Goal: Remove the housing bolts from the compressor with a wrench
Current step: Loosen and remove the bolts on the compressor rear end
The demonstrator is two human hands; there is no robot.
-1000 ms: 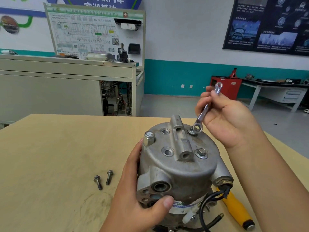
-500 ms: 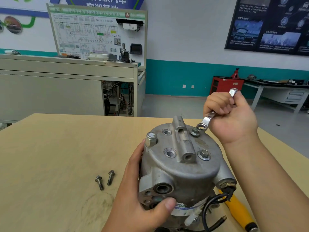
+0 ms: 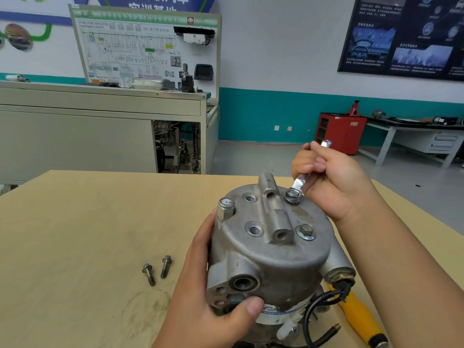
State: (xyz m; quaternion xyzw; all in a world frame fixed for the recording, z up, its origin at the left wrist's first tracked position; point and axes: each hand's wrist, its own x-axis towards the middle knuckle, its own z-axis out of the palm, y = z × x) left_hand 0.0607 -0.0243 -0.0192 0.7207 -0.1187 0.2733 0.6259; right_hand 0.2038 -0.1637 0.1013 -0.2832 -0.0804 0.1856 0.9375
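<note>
My right hand (image 3: 334, 182) gripped the wrench (image 3: 300, 183), ring over the far bolt (image 3: 292, 199), handle rising rightward; my left hand (image 3: 200, 297) clasped the compressor (image 3: 276, 259).

Your wooden counter (image 3: 75, 234) carries a yellow-handled tool (image 3: 359, 315) at its near right edge. Behind it you see a wiring board (image 3: 140, 46), a red cabinet (image 3: 339, 133) and a dark poster (image 3: 401, 36).
</note>
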